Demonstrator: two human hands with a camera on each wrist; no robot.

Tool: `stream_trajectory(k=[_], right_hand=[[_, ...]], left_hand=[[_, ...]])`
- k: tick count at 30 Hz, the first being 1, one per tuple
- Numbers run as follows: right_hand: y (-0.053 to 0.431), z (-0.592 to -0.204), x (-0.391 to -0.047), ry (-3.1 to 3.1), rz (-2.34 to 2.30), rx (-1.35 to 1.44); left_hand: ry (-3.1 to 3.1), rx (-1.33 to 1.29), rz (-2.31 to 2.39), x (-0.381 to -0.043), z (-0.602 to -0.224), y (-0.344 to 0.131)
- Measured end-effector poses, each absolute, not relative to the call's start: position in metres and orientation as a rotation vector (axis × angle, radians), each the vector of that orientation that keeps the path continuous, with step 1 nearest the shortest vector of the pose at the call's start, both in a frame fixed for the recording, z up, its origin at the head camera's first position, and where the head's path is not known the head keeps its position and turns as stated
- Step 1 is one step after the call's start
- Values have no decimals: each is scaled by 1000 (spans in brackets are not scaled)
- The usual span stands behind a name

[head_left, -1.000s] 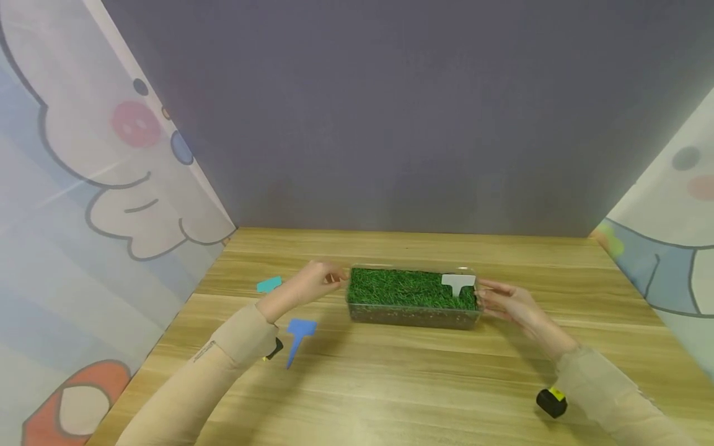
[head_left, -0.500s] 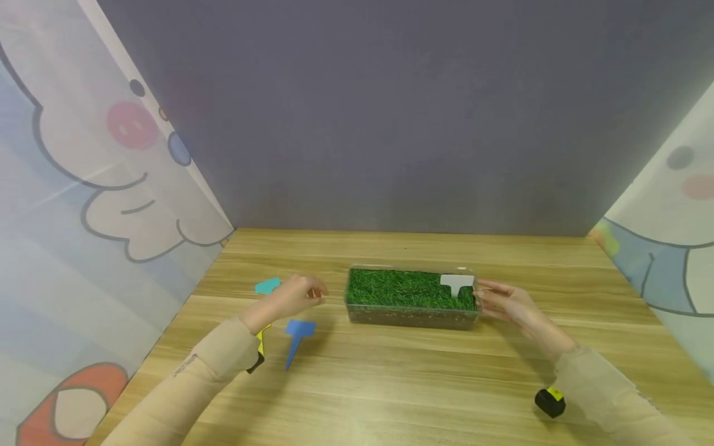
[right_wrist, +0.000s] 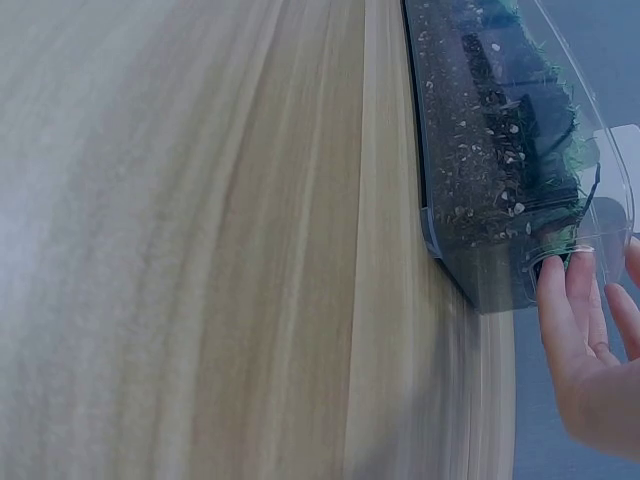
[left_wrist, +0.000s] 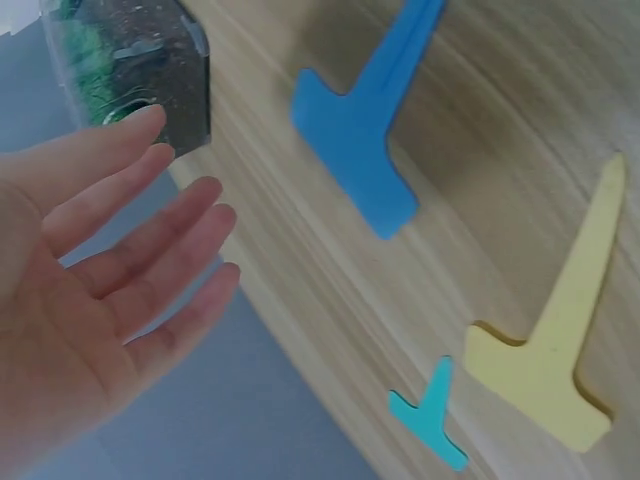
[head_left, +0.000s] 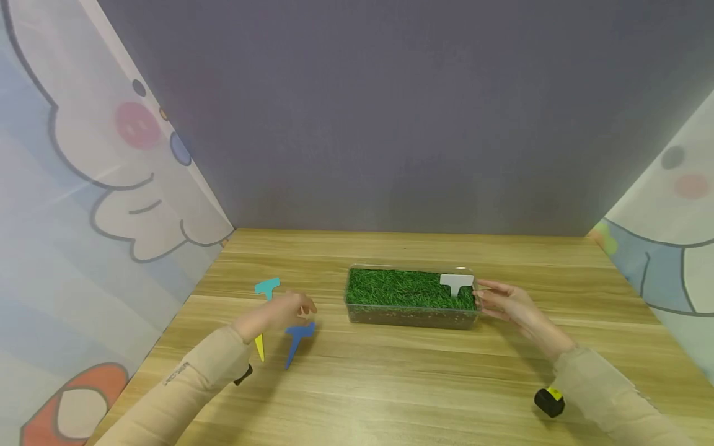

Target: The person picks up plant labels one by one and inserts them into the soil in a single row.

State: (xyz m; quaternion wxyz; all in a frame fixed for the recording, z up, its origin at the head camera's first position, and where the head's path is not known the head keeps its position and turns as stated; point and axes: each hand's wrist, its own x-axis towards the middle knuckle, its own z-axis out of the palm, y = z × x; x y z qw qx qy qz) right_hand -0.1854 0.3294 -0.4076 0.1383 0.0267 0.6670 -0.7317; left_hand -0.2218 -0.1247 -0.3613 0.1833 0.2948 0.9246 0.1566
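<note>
My left hand (head_left: 281, 311) hovers over the left of the table with its fingers loosely extended, holding nothing. Nearest to it lies a blue T-shaped plant label (head_left: 300, 334). A yellow T-shaped label (left_wrist: 550, 350) and a teal one (left_wrist: 430, 412) lie close by, partly covered by the hand in the head view. At the table's middle stands a clear planter box (head_left: 413, 318) of dark soil and green grass (head_left: 396, 287). Upright in its right end is a white T-shaped label (head_left: 457, 280). My right hand (head_left: 513, 306) touches the box's right end with its fingers extended.
The wooden table (head_left: 390, 384) reaches back to a grey wall (head_left: 390, 124). Printed cartoon panels (head_left: 117, 204) flank it on both sides. A black wrist camera (head_left: 549, 402) hangs under the right sleeve.
My left hand has moved away from the box's left end, leftward and nearer, down to the labels. The yellow label has come into view. My right hand stays at the box.
</note>
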Motion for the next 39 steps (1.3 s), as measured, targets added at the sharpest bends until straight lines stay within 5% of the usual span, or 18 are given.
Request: stream_trajectory(k=[39], right_hand=[[330,-410,-186,1940,-2106,34]], left_hand=[[2644,803,314,-215,-393,-139]])
